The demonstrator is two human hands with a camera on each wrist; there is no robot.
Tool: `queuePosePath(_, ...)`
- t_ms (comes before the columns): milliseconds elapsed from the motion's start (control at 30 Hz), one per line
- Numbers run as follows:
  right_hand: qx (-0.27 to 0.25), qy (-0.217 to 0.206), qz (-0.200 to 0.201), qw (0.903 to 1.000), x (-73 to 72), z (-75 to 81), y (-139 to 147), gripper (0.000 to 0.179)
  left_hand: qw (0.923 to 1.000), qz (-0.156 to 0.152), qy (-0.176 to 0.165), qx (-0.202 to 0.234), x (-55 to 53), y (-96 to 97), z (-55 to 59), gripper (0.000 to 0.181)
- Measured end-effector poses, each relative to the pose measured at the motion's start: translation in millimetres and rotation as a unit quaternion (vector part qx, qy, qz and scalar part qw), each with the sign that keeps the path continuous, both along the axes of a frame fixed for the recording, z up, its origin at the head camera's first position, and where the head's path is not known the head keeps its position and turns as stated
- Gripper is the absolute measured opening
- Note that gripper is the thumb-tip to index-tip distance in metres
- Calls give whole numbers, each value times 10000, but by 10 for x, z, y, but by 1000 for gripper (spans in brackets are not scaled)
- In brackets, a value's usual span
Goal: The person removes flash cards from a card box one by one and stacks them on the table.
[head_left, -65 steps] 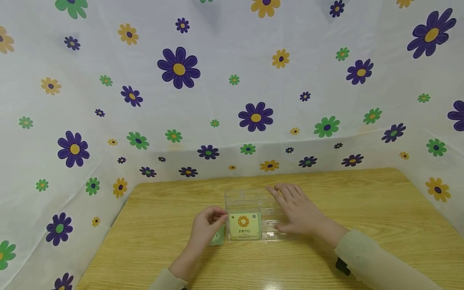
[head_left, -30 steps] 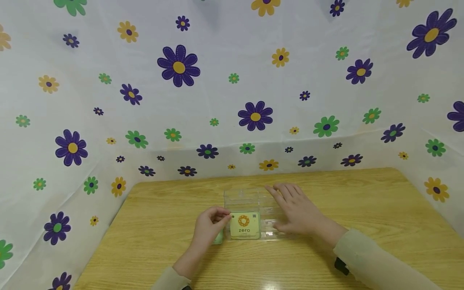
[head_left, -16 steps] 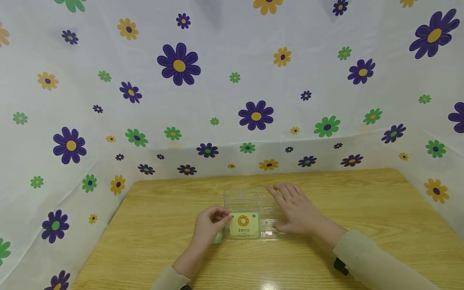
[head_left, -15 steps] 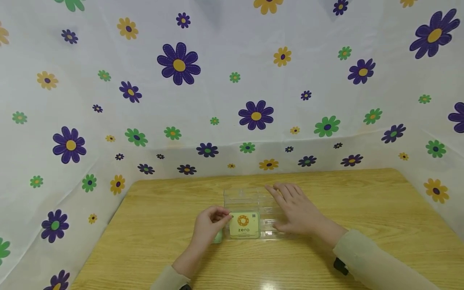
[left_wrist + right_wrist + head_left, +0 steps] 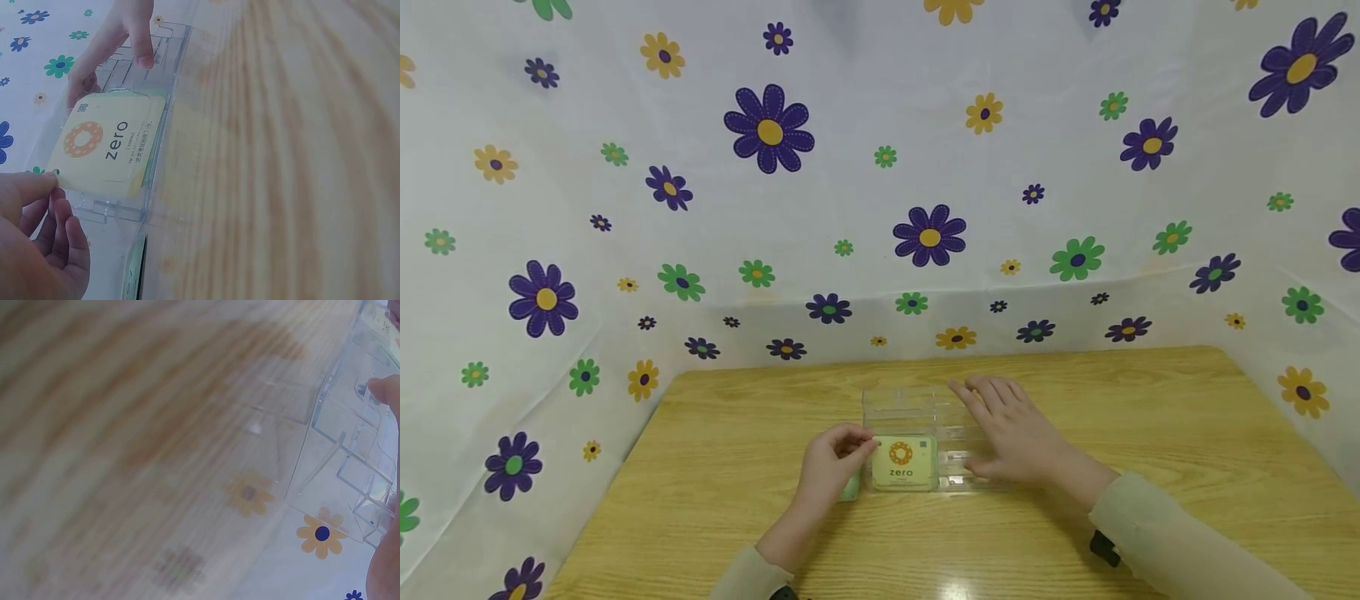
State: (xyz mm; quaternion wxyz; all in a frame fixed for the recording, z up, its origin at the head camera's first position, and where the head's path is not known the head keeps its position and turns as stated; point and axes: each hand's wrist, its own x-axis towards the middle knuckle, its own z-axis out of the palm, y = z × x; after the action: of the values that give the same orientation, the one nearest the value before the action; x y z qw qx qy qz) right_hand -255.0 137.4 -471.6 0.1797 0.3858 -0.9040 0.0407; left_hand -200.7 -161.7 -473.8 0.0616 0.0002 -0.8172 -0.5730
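One card (image 5: 902, 467) has its corner pinched by the left hand (image 5: 826, 468); partly under the spread right hand (image 5: 1021, 437) lies a clear tray (image 5: 952, 481).

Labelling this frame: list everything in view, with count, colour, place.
Table: 1, yellowish wood-grain, foreground
Flowered cloth: count unclear, white, behind and beside table
Organizer: 1, clear, on table
Zero card: 1, pale yellow, organizer's front left
Card edges: count unclear, green, under zero card
Loose card or stack: 1, green, left of organizer
Left hand: 1, bare, pinching zero card's corner
Right hand: 1, bare, on organizer's right
Sleeves: 2, pale beige-green, head view's bottom
Wrist devices: 2, black, by sleeves
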Motion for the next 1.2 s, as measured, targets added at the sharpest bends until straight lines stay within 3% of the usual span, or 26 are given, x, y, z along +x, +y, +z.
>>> queuePosePath(1200, 1, 40, 26, 10000, -7, 1, 2, 112, 9996, 243, 119, -23, -12, -44, -15, 8)
